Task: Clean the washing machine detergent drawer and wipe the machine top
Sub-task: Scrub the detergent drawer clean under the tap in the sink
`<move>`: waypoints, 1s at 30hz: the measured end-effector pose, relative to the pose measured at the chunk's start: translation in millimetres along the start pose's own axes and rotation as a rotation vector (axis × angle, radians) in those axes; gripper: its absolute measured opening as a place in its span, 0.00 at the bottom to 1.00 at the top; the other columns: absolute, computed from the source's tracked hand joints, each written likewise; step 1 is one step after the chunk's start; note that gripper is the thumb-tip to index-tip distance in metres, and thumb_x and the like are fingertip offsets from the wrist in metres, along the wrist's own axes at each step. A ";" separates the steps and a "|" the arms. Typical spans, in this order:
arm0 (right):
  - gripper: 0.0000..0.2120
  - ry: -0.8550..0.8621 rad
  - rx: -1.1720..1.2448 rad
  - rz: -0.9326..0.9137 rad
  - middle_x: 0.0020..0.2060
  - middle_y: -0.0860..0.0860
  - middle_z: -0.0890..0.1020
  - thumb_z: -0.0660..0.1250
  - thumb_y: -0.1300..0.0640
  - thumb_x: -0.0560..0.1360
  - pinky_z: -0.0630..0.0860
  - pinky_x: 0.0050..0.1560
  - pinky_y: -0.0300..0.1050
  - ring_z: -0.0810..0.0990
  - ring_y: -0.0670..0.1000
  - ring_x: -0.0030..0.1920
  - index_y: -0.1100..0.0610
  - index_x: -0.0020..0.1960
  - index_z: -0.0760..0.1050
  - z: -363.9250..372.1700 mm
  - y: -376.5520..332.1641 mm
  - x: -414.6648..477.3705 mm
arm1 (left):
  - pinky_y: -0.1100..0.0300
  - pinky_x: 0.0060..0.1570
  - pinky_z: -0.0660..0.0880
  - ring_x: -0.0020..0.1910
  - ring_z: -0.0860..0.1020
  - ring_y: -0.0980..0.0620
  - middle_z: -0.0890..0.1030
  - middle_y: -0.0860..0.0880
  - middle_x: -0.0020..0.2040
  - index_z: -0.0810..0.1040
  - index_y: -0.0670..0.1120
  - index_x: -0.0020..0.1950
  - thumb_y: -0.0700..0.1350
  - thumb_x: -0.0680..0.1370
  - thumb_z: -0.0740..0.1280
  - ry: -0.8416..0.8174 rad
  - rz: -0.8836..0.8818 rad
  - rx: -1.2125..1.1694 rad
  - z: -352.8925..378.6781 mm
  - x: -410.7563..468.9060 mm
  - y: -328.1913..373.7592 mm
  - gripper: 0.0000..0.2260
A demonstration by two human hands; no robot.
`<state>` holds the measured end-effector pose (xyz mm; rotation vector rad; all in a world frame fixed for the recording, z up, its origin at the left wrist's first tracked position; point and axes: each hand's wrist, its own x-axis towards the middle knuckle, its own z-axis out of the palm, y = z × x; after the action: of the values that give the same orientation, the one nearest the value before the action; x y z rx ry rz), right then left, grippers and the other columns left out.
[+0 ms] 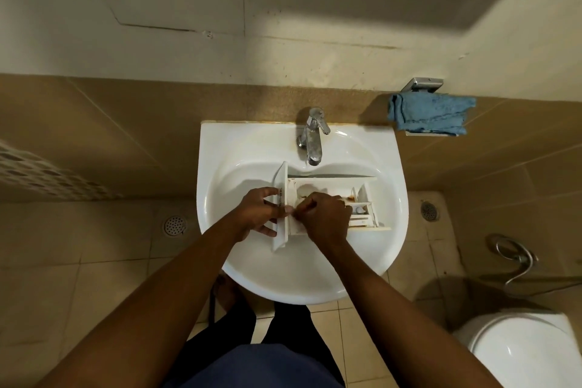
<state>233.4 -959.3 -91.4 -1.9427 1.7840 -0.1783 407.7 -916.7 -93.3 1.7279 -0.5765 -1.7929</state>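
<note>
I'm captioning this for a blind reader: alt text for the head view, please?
A white drawer lies in a sink below the tap; the left hand grips its front panel, the right hand curls over its compartments. A blue cloth sits by the wall.

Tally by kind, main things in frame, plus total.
Hands: 2, left hand, right hand
Detergent drawer: 1
Sink: 1
Tap: 1
Blue cloth: 1
Floor drains: 2
Toilet: 1
Spray hose: 1
Total: 10
</note>
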 end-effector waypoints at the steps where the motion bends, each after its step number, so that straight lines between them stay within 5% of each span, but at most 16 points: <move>1: 0.09 0.029 0.012 -0.003 0.37 0.44 0.86 0.77 0.42 0.68 0.74 0.53 0.51 0.82 0.52 0.46 0.47 0.39 0.84 0.3 -1.4 -0.9 | 0.40 0.45 0.85 0.53 0.85 0.40 0.85 0.41 0.56 0.72 0.47 0.76 0.44 0.71 0.81 0.000 0.000 0.001 0.2 -0.3 -0.2 0.35; 6: 0.06 0.159 0.143 0.012 0.39 0.44 0.84 0.76 0.48 0.72 0.62 0.48 0.47 0.82 0.54 0.47 0.48 0.42 0.80 4.4 -30.6 20.0 | 0.42 0.43 0.85 0.52 0.85 0.41 0.85 0.41 0.54 0.73 0.48 0.75 0.43 0.72 0.81 0.016 -0.001 0.000 0.3 -2.3 0.7 0.33; 14: 0.11 0.062 -0.019 -0.038 0.39 0.46 0.86 0.76 0.42 0.70 0.74 0.51 0.51 0.83 0.53 0.45 0.50 0.42 0.84 -1.2 4.8 -17.1 | 0.40 0.45 0.85 0.53 0.85 0.40 0.85 0.40 0.57 0.72 0.47 0.76 0.43 0.73 0.80 -0.002 -0.001 0.010 0.0 -1.6 1.4 0.34; 20: 0.12 0.111 0.161 0.031 0.35 0.42 0.83 0.78 0.45 0.69 0.65 0.47 0.46 0.82 0.50 0.44 0.46 0.35 0.77 -1.4 -20.5 9.8 | 0.42 0.44 0.85 0.52 0.85 0.40 0.85 0.40 0.56 0.72 0.47 0.76 0.44 0.73 0.80 0.008 -0.006 0.010 0.6 -3.8 3.0 0.33; 25: 0.11 0.093 0.056 -0.054 0.36 0.43 0.84 0.77 0.42 0.69 0.74 0.49 0.49 0.82 0.49 0.43 0.46 0.36 0.78 -4.5 11.1 -41.7 | 0.40 0.46 0.85 0.52 0.86 0.41 0.85 0.41 0.57 0.71 0.47 0.76 0.44 0.74 0.79 -0.010 0.006 0.023 0.4 -3.1 2.5 0.33; 30: 0.10 0.159 0.077 -0.071 0.36 0.44 0.83 0.76 0.45 0.70 0.70 0.50 0.51 0.80 0.52 0.46 0.47 0.36 0.78 1.5 3.7 -40.8 | 0.43 0.44 0.85 0.52 0.86 0.41 0.85 0.40 0.58 0.71 0.47 0.77 0.44 0.74 0.79 -0.015 0.000 0.034 -0.2 -3.6 3.4 0.33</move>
<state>225.1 -919.7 -85.0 -1.9859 1.7798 -0.4309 408.2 -916.8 -88.4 1.7384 -0.6160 -1.8077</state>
